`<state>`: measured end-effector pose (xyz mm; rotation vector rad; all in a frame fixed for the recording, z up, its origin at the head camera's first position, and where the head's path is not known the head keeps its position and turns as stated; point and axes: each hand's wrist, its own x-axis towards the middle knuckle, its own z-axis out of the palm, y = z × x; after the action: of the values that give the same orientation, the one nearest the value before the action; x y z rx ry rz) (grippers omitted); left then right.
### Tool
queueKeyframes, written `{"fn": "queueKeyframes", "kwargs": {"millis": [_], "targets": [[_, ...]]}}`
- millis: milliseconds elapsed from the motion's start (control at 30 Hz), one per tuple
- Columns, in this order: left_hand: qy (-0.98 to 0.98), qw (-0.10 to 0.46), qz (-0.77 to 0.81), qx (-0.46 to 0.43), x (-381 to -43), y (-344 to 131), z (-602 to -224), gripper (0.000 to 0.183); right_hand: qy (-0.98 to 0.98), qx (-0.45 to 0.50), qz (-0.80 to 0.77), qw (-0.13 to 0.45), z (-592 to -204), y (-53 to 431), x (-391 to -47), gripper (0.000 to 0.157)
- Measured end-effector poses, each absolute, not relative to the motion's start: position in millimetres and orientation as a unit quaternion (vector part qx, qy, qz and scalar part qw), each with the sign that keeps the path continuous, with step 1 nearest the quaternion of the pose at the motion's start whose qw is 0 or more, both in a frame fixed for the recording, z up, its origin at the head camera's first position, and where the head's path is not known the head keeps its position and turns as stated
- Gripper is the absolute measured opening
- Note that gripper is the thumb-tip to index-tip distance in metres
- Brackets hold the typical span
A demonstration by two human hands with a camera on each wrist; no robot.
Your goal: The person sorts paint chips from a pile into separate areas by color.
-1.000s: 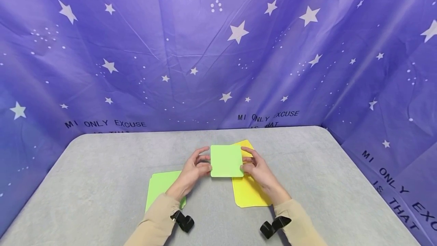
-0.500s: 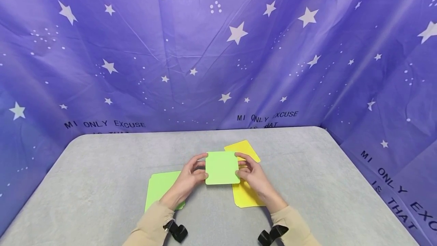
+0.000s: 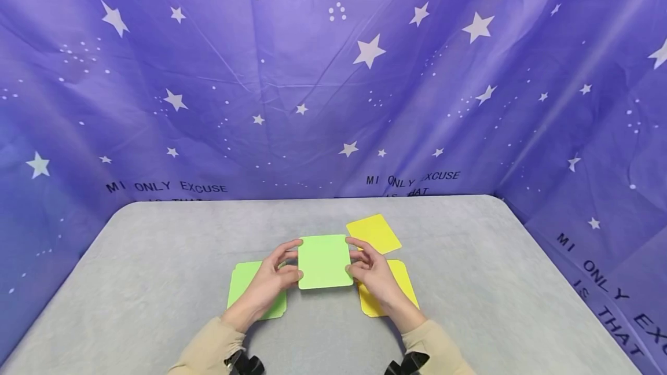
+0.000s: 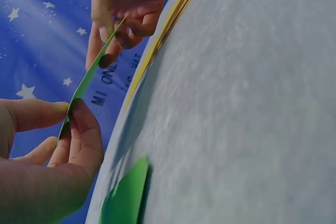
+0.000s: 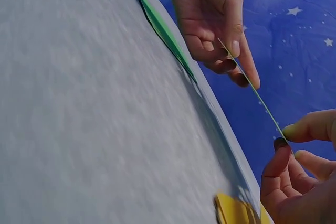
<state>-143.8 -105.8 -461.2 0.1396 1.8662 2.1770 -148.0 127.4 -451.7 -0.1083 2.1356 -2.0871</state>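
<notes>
Held above the table between both hands is a thin, light-green square card (image 3: 325,261) with rounded corners. My left hand (image 3: 271,279) pinches its left edge between thumb and fingers. The opposite edge is pinched by my right hand (image 3: 372,274). Edge-on in the left wrist view, the same card (image 4: 86,80) looks thin and flat, raised off the tabletop. Beneath my left wrist lies a small stack of green cards (image 3: 242,278), partly covered by that hand. Yellow cards (image 3: 403,283) lie stacked under my right hand, which hides their left part.
A yellow card (image 3: 375,232) lies turned at an angle behind the yellow stack. The grey table (image 3: 172,259) has rounded far corners. Purple star-printed cloth (image 3: 292,74) hangs behind it and along its right side. Each sleeve carries a black wrist camera (image 3: 245,363).
Both hands have carried the green card to the left and nearer the person. More of the yellow stack and of the angled yellow card now shows. The view has shifted slightly.
</notes>
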Motion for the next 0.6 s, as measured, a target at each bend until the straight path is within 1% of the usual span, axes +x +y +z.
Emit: {"fn": "queueKeyframes", "kwargs": {"millis": [167, 433, 600], "targets": [[0.661, 0.123, 0.739, 0.034, -141, -121, -459, 0.066, 0.703, -0.059, -0.703, 0.088, -452, 115, -145, 0.058], [0.687, 0.101, 0.72, -0.004, -126, -142, -463, 0.067, 0.737, -0.105, -0.661, 0.093, -451, 94, -145, 0.057], [0.702, 0.102, 0.704, -0.02, -118, -155, -460, 0.067, 0.748, -0.131, -0.644, 0.097, -455, 82, -146, 0.055]]}}
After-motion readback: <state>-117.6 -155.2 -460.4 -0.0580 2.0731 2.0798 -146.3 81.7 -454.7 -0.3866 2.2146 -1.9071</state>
